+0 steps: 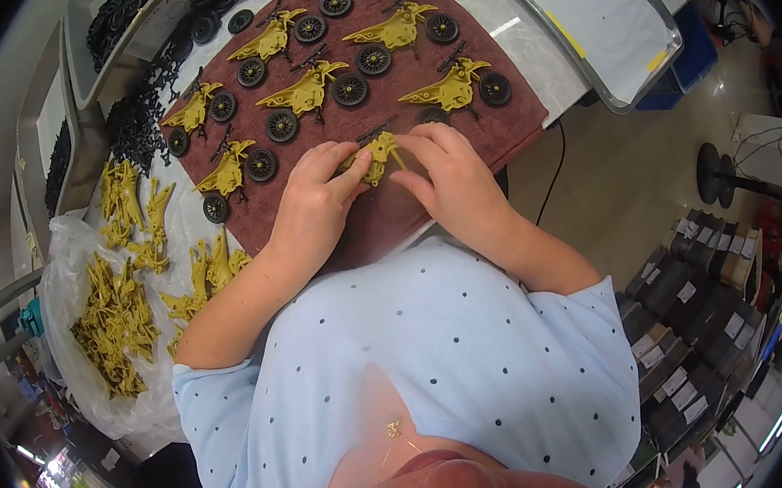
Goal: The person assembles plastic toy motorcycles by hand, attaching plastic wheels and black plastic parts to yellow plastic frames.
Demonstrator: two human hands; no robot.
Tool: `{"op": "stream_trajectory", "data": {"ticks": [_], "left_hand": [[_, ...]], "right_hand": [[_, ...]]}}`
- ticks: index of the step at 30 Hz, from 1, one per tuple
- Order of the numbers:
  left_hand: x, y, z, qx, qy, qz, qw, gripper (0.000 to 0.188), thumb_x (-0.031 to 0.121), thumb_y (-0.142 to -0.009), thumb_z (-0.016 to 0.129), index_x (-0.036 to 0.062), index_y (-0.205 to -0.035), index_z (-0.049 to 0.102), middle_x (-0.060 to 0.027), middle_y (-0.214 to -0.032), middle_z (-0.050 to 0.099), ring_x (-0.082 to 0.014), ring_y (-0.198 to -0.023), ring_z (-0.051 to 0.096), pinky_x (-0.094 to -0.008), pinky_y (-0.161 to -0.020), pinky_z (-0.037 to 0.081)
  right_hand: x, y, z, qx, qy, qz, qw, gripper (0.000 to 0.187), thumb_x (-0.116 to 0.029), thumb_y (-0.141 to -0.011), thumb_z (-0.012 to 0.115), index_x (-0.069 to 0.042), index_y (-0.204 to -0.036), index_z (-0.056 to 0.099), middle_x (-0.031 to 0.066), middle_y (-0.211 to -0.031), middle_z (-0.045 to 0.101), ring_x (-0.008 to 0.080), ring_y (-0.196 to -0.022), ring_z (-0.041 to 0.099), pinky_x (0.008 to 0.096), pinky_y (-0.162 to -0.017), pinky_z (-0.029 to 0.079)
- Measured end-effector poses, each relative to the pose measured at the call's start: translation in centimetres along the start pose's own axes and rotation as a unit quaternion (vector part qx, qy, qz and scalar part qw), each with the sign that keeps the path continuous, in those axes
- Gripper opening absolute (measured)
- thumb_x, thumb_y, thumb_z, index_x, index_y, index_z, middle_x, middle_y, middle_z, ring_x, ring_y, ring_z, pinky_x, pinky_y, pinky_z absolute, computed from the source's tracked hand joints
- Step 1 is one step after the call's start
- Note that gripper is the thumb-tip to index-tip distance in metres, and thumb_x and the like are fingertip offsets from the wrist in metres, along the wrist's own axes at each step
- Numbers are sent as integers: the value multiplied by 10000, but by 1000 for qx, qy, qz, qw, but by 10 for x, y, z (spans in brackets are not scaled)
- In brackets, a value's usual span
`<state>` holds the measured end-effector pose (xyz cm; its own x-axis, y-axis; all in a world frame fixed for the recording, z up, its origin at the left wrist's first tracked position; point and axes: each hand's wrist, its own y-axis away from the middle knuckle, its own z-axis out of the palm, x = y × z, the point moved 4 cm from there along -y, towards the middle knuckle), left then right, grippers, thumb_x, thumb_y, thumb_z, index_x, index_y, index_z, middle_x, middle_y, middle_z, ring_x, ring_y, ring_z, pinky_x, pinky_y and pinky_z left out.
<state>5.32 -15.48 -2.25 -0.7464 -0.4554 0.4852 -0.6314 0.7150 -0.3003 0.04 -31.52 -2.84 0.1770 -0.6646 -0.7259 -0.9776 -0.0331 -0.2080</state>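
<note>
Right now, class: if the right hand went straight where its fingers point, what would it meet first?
The right hand would likely meet the yellow part held in the left hand; whether they already touch is unclear.

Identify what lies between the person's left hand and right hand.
In the head view, a yellow toy motorbike body lies between the left hand and the right hand, with dark red cloth showing beyond it.
</note>
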Motion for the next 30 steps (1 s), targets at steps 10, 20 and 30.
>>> {"op": "stream_trajectory", "data": {"ticks": [10,20,30], "left_hand": [[-3,-2,-1,2,24,16,1000,423,-12,-654,720,-7,-1072,651,-150,-1041,619,-327,-985,584,-416,-868,465],[-4,-2,-5,2,33,35,999,426,-23,-635,714,-21,-1055,648,-162,-1037,627,-326,-977,593,-407,-849,476],[-6,0,1,10,35,32,999,403,-33,-642,700,-14,-1043,665,-164,-1037,636,-322,-974,600,-392,-831,487]], "right_hand": [[1,0,3,2,-3,8,1000,344,-96,-786,695,27,-1089,588,163,-1077,553,339,-1009,543,394,-873,458],[-3,3,3,6,-1,4,1000,380,-107,-770,712,19,-1104,582,157,-1074,548,335,-1010,541,389,-872,457],[-1,1,1,-5,-14,14,1000,366,-125,-756,725,15,-1069,597,143,-1047,557,326,-994,547,389,-847,459]]}}
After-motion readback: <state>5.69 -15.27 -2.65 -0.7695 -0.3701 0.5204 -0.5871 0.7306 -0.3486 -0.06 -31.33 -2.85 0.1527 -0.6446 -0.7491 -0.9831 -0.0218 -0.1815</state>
